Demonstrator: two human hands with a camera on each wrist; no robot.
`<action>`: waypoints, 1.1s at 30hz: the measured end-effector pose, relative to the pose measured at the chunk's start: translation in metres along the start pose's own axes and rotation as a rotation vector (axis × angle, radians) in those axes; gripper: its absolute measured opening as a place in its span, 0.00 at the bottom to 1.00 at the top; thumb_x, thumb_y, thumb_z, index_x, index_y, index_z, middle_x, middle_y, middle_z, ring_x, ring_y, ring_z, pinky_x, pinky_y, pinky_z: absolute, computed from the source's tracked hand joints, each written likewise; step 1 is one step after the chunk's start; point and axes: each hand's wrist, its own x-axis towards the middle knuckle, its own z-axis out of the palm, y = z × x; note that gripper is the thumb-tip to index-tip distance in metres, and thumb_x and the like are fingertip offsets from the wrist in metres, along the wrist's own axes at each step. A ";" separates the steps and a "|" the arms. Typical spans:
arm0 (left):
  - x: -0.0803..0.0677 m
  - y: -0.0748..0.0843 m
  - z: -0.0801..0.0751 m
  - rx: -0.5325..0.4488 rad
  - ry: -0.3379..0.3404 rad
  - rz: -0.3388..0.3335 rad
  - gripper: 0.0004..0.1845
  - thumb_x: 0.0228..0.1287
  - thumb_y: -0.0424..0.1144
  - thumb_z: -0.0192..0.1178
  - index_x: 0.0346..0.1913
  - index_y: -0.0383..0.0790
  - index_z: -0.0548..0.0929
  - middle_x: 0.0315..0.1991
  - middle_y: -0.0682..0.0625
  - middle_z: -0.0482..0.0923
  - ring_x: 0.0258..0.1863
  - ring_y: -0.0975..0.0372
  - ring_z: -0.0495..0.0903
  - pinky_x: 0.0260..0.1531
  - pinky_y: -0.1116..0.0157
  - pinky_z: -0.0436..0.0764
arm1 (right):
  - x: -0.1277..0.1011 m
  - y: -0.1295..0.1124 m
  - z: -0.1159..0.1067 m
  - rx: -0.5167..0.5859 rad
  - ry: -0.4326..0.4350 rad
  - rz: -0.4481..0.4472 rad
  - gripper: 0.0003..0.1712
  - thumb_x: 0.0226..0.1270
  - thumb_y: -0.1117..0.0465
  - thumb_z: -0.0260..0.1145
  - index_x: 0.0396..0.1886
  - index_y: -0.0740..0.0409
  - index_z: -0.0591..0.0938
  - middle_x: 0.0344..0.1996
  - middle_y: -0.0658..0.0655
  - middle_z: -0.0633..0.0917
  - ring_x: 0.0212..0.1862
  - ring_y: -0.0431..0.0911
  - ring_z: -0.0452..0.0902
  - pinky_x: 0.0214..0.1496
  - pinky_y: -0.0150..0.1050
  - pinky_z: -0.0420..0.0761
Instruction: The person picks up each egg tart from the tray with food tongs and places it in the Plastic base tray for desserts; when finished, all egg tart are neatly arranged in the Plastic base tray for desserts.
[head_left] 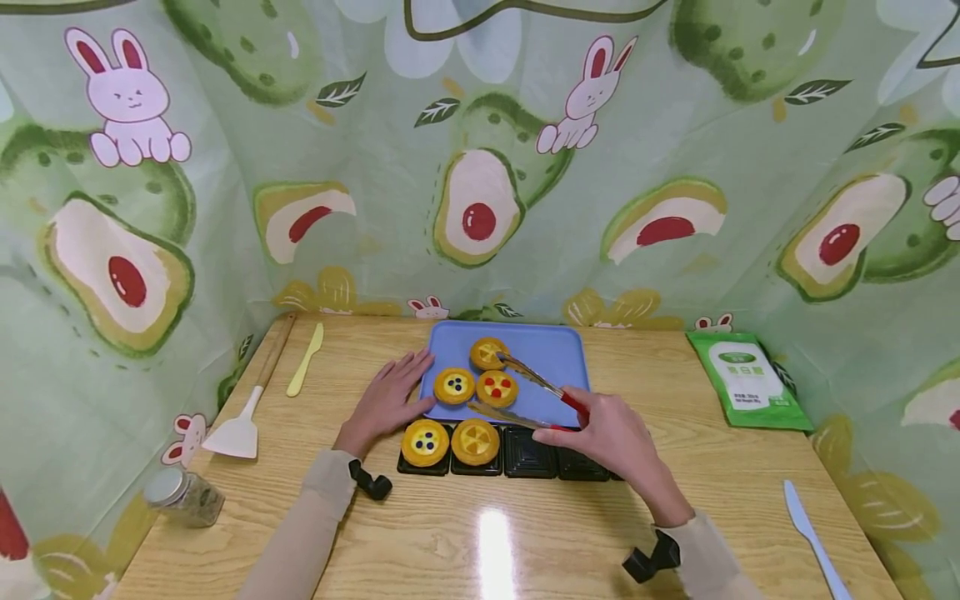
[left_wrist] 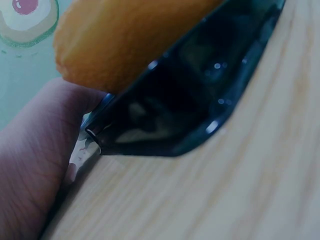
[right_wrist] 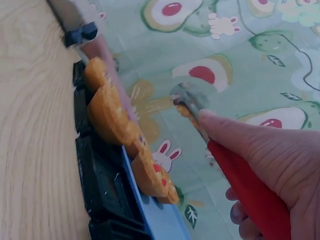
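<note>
My left hand point(head_left: 393, 392) lies with fingers extended at the left edge of the blue tray point(head_left: 555, 342). In my right hand point(head_left: 615, 433) I hold red-handled metal tongs point(head_left: 536, 377), their arms spread either side of a red-dotted tart point(head_left: 497, 389). One tong tip overlaps the yellow-wedge tart point(head_left: 486, 348) behind it. A blue-dotted tart point(head_left: 454, 386) also sits on the tray. In front, black plastic holders point(head_left: 530, 452) stand in a row; the two leftmost carry a blue-dotted tart point(head_left: 425, 442) and a yellow-wedge tart point(head_left: 476, 442). The left wrist view shows a tart point(left_wrist: 120, 45) close up.
At the left lie a white spatula point(head_left: 238, 432) with a wooden handle, a yellow knife point(head_left: 306, 360) and a lidded jar point(head_left: 185, 496). A green packet point(head_left: 748, 379) and a pale blue knife point(head_left: 813, 533) lie at the right. A patterned curtain point(head_left: 390, 167) hangs behind the table.
</note>
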 end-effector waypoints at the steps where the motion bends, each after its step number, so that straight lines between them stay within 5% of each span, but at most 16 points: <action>1: 0.000 0.000 0.000 0.002 0.002 0.002 0.46 0.72 0.66 0.53 0.85 0.48 0.56 0.84 0.52 0.51 0.83 0.51 0.51 0.80 0.44 0.50 | 0.000 0.000 0.001 -0.022 0.008 -0.011 0.50 0.48 0.22 0.75 0.60 0.53 0.86 0.15 0.44 0.63 0.18 0.40 0.55 0.20 0.35 0.53; 7: 0.000 -0.001 0.003 -0.008 0.018 0.010 0.46 0.72 0.66 0.53 0.85 0.47 0.56 0.84 0.51 0.52 0.83 0.49 0.51 0.80 0.43 0.50 | 0.004 0.004 0.013 -0.139 0.066 -0.065 0.38 0.54 0.24 0.73 0.45 0.52 0.82 0.15 0.45 0.68 0.16 0.40 0.60 0.16 0.36 0.59; 18: 0.000 -0.001 0.001 0.009 0.000 0.003 0.46 0.73 0.67 0.52 0.85 0.48 0.55 0.84 0.53 0.51 0.83 0.51 0.50 0.80 0.45 0.50 | 0.007 0.016 0.030 -0.265 0.079 -0.038 0.39 0.56 0.25 0.72 0.43 0.56 0.82 0.14 0.47 0.65 0.15 0.43 0.61 0.14 0.38 0.56; 33: -0.001 -0.002 0.001 0.001 -0.002 0.002 0.46 0.73 0.67 0.51 0.85 0.49 0.54 0.85 0.53 0.50 0.84 0.51 0.50 0.80 0.45 0.49 | 0.005 0.013 0.049 -0.259 -0.003 0.039 0.38 0.60 0.25 0.69 0.40 0.57 0.81 0.15 0.50 0.69 0.13 0.44 0.63 0.13 0.37 0.58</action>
